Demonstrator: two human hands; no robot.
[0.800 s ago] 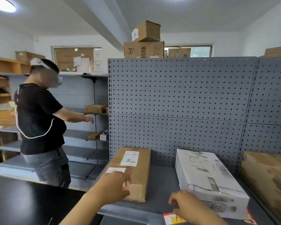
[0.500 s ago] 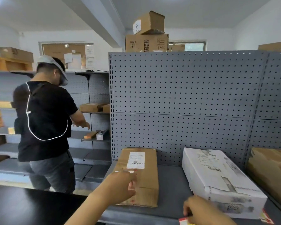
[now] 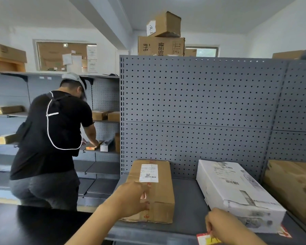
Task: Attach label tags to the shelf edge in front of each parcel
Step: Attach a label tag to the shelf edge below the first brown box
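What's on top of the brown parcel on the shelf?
A white shipping label and red-printed tape; the left hand hides the parcel's near left part and whatever lies there.

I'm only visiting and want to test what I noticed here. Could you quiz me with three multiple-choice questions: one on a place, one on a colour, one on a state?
1. The left hand rests on: A the pegboard; B the brown parcel; C the ceiling beam.
2. The label tag at the shelf edge is: A red and yellow; B blue; C green.
3. The right hand: A hangs idle; B lifts a box; C pinches the tag.

Answers: B, the hand lies on the parcel's front corner; A, both colours show below the fingers; C, thumb and finger close on the tag's top.
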